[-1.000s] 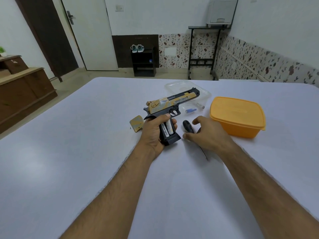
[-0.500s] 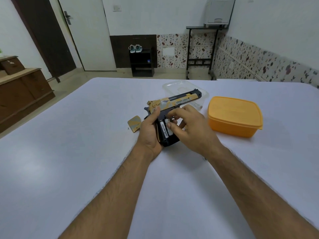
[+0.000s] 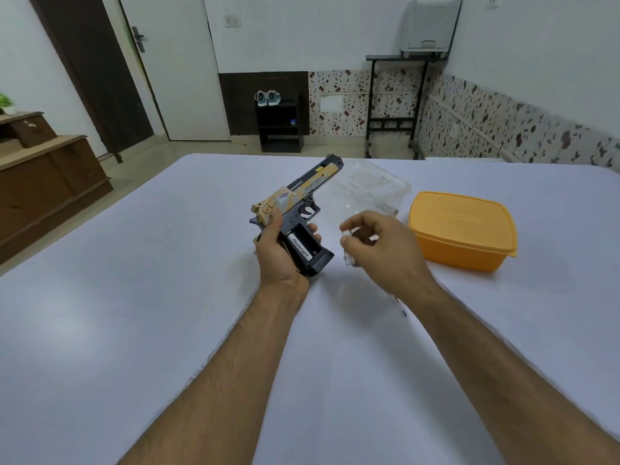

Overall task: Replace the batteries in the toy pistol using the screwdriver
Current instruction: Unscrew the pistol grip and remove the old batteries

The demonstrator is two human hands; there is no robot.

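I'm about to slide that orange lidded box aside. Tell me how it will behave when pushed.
The orange box looks like thin plastic, so probably light. Its broad, low shape should slide on the white table rather than tip. The lid appears shut, so contents likely stay in.

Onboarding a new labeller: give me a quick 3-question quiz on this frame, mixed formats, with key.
1. True or false: the battery bay in the toy pistol is open, with one white battery seated and the slot beside it bare.
2. Multiple choice: what does the right hand hold?
A. the screwdriver
B. a small white, battery-like item
C. the orange container's lid
3. Fill in: the left hand grips the pistol by its ____.

Key
1. True; the cover is off.
2. B; it is pinched in the fingers, blurred. The screwdriver lies on the table, mostly hidden under the right wrist.
3. Handle; the barrel points away, toward the clear tub beside the orange container.
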